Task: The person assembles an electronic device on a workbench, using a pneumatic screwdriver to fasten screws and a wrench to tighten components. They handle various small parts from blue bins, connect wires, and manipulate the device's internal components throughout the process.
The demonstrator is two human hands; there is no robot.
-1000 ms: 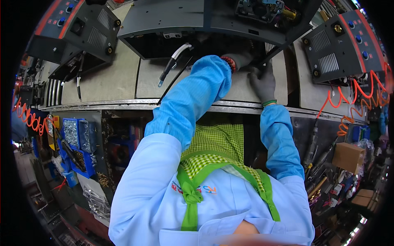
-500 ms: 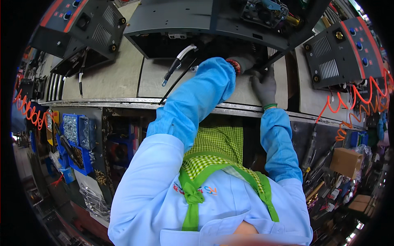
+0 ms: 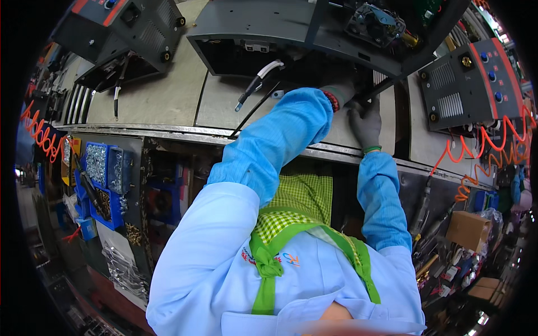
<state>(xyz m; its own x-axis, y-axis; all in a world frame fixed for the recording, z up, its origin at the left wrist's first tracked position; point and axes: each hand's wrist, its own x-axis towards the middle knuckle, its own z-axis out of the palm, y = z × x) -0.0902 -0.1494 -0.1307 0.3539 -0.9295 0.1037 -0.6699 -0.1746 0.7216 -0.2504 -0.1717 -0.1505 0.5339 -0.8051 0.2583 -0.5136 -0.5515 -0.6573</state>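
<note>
A dark grey metal machine casing (image 3: 252,22) lies on the bench in front of me, its near side open. My left hand (image 3: 343,88), in a grey glove, reaches into its shadowed lower right part; the fingers are hidden inside. My right hand (image 3: 367,124), also gloved, is at the casing's lower right corner, its thumb and a finger apart below a dark bar, with the fingertips partly hidden. A thick black-and-white cable (image 3: 260,78) with a metal lug hangs out of the opening. Left of my left sleeve, a thin black rod-like piece (image 3: 255,109) slants over the bench edge.
Similar machines with blue knobs stand left (image 3: 131,33) and right (image 3: 462,84). Orange coiled hoses hang at the left (image 3: 42,131) and right (image 3: 448,151). Blue bins (image 3: 106,168) of small metal parts sit below the bench at left. A cardboard box (image 3: 468,231) is at lower right.
The view has shifted slightly, so the casing and bench appear a little further right and higher. Both hands stay at the casing's lower right part.
</note>
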